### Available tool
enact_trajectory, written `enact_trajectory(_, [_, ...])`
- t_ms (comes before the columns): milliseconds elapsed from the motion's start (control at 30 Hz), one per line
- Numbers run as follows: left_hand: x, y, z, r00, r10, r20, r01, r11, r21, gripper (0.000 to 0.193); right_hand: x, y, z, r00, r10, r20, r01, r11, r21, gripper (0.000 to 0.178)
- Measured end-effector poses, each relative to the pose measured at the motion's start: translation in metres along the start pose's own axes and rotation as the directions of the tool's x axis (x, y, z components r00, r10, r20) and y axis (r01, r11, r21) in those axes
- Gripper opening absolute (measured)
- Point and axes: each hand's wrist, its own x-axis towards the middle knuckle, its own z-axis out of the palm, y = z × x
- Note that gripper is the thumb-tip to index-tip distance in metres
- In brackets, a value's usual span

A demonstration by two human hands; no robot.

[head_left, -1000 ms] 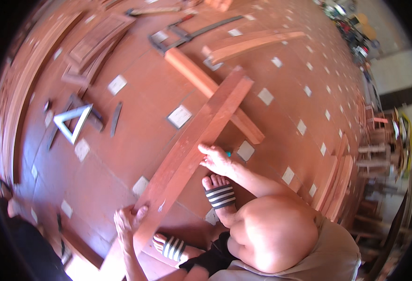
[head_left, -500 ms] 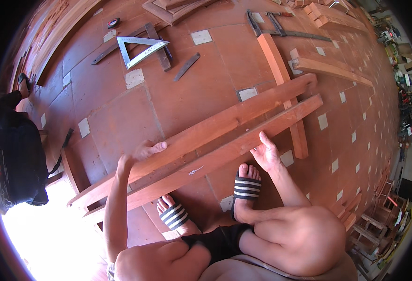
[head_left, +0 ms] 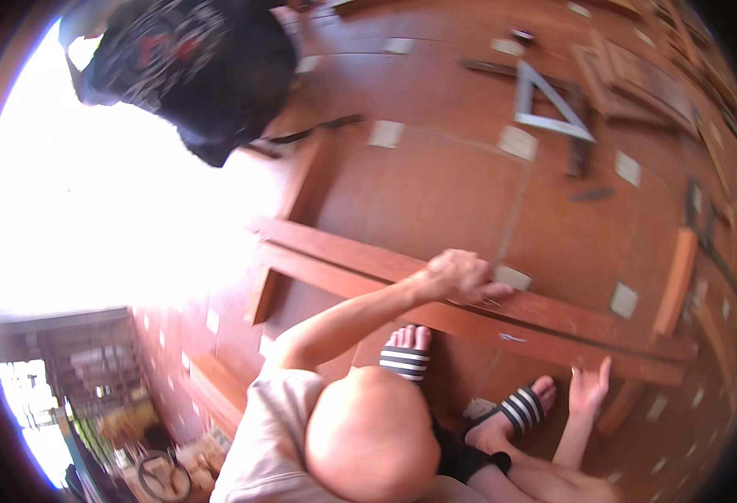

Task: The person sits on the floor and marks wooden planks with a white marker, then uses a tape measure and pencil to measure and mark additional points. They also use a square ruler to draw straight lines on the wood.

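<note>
Two long reddish wooden beams lie side by side before me, a narrow dark gap between them: the far beam [head_left: 553, 310] and the near beam [head_left: 461, 323], which bears a pale scribbled mark. My left hand [head_left: 467, 277] is wrapped over the far beam around its middle, fingers bent down toward the gap. At the near beam's right part, my right hand [head_left: 586, 390] is by its lower edge, thumb and fingers apart; whether it touches the wood I cannot tell. Crosswise pieces support the beams: a left crosspiece [head_left: 306, 180] and a right crosspiece [head_left: 674, 281].
Beyond the beams lie a metal set square [head_left: 544, 109], a dark flat strip [head_left: 592, 194], a bar clamp [head_left: 712, 243] and a wooden frame [head_left: 637, 80]. A person in a black shirt [head_left: 209, 71] is at the upper left. My striped sandals [head_left: 404, 360] are just nearside of the beams.
My view has swung left, so everything sits turned and farther right. The beams' gap has narrowed. My left hand has moved rightward along the far beam; my right hand is nearer the beams' right end.
</note>
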Motion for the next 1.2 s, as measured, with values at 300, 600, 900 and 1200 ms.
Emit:
enact_trajectory(300, [-0.012, -0.005, 0.018, 0.986, 0.134, -0.098, -0.129, 0.99, 0.051, 0.083, -0.005, -0.018, 0.006, 0.99, 0.044, -0.134, -0.078, 0.961, -0.265, 0.063])
enact_trajectory(600, [-0.069, -0.012, 0.05, 0.758, 0.413, -0.504, -0.114, 0.846, 0.522, 0.07, -0.049, -0.09, 0.104, 0.836, -0.101, 0.539, 0.304, -0.732, -0.61, 0.108])
enact_trajectory(900, [-0.065, 0.001, 0.04, 0.93, 0.233, -0.285, -0.135, 0.936, 0.326, 0.102, 0.001, -0.088, 0.13, 0.817, 0.25, 0.52, 0.483, -0.79, -0.379, 0.105])
enact_trajectory(1200, [-0.076, -0.031, 0.028, 0.968, 0.152, -0.198, -0.062, 0.915, 0.399, 0.116, 0.019, -0.062, 0.124, 0.685, 0.207, 0.699, 0.493, -0.838, -0.235, 0.1])
